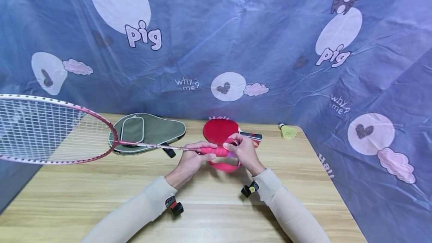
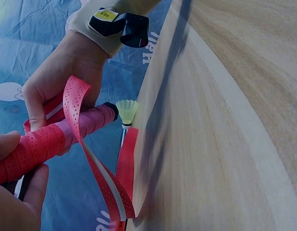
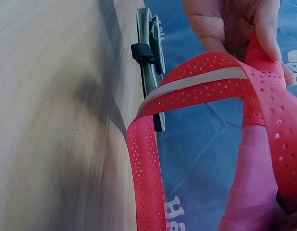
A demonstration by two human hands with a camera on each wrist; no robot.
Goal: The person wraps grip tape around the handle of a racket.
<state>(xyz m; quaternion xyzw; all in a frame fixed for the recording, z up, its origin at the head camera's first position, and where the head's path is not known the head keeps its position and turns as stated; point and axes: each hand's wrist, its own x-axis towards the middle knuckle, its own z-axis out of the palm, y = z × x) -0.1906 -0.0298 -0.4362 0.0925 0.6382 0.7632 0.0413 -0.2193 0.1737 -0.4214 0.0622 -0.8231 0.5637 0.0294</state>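
Badminton racket (image 1: 116,143), one, held above the worktop (image 1: 202,213); handle partly wrapped in red perforated tape (image 3: 148,168).
Racket judged light, stiff in the shaft, delicate at the strings, best held by the handle; tape judged soft and prone to twisting, best taken by its edges. Wrapped handle gripped by left hand (image 1: 192,158); tape pinched by right hand (image 1: 246,153) near the bare pink under-wrap (image 3: 252,178). Racket head cut off by the view's left edge. Green case (image 1: 162,128), red paddle (image 1: 219,130) and shuttlecock (image 1: 288,131) set along the far edge; most room for moving judged to be left on the near side.
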